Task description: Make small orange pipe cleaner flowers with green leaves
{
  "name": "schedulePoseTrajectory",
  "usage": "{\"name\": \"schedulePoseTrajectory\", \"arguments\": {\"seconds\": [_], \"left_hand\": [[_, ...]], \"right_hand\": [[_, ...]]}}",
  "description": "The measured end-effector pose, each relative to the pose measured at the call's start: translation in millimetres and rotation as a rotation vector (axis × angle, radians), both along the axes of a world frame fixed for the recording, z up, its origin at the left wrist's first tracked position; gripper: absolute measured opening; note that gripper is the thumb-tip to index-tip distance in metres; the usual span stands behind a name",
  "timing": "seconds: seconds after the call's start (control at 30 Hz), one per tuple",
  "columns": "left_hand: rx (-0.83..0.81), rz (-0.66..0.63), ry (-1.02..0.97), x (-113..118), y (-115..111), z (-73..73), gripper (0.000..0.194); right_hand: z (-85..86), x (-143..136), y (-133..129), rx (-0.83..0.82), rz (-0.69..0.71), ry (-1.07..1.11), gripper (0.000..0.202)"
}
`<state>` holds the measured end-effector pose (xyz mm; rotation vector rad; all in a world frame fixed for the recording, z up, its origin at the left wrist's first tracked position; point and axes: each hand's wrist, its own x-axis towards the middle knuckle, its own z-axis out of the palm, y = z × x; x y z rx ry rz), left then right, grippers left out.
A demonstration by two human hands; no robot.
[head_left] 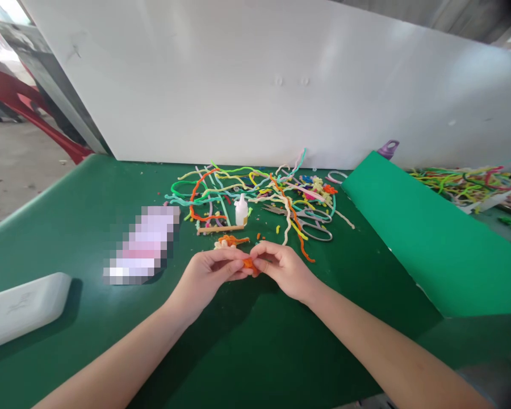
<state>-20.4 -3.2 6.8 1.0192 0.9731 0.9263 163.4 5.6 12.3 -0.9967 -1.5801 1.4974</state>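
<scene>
Between the fingertips of my left hand (215, 270) and my right hand (279, 267) is a small bent piece of orange pipe cleaner (250, 264). Both hands pinch it just above the table, thumbs toward each other. Right behind my left fingers lies an orange and cream pipe-cleaner shape (230, 242). A small white glue bottle (241, 211) stands upright beyond it, with a thin wooden stick (220, 229) at its foot. To the right rests a pair of scissors (317, 224), partly covered by loose pipe cleaners.
Tangled coloured pipe cleaners (247, 184) spread across the back of the green table (89, 216). A green board (434, 244) lies at right, with more pipe cleaners (447, 187) behind it. A white case (25, 309) and a blurred-out item (145, 244) are at left. A white panel (259, 85) stands behind.
</scene>
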Motion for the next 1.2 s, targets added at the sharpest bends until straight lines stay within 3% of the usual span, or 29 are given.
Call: {"name": "schedulePoseTrajectory", "arguments": {"seconds": [0.17,0.4,0.53,0.7,0.83,0.97,1.2], "left_hand": [[-0.028,-0.007,-0.068,0,-1,-1.6,0.014],[-0.048,-0.032,-0.082,0,-1,-1.6,0.015],[0.037,-0.021,-0.024,2,-1,2.1,0.016],[0.185,0.050,0.036,0,-2,5.3,0.014],[0.319,0.108,0.103,0,-4,4.0,0.009],[0.344,0.071,0.145,0,-5,1.9,0.009],[0.140,0.033,0.085,-1,1,3.0,0.012]], "right_hand": [[-1.4,-1,0,-0.022,0.006,0.031,0.010],[1.8,-4,-6,-0.076,-0.137,0.142,0.023],[1.5,-7,-6,-0.130,-0.165,0.194,0.026],[0.8,-6,-5,-0.350,-0.124,0.322,0.028],[2.6,-3,-4,-0.433,-0.082,0.276,0.025],[0.6,-4,-4,-0.346,-0.100,0.197,0.020],[0.8,-6,-13,0.088,-0.112,-0.080,0.016]]}}
